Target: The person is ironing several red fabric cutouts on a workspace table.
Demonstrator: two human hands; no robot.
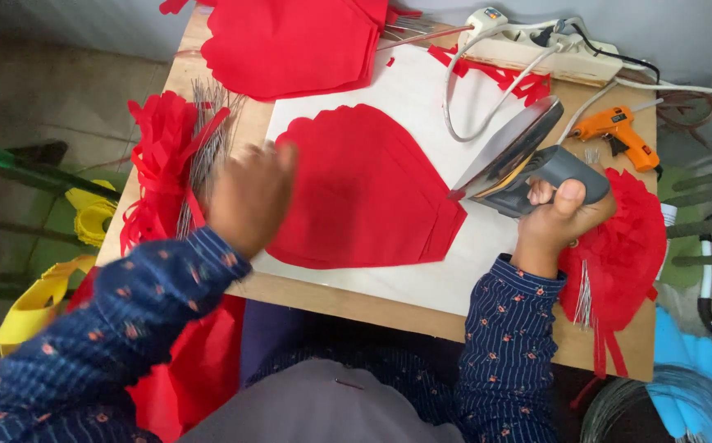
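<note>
- Right hand (565, 215) grips the grey-handled clothes iron (513, 160), tilted, its tip touching the right point of the red scalloped petal-shaped fabric piece (364, 190).
- Left hand (251, 197), blurred, rests at the fabric's left edge; its grip cannot be told.
- Fabric lies on the white board (422, 98).

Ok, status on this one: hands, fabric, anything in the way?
Right hand grips tilted grey clothes iron. Left hand blurred at red scalloped fabric piece. Nothing on the fabric.
</note>
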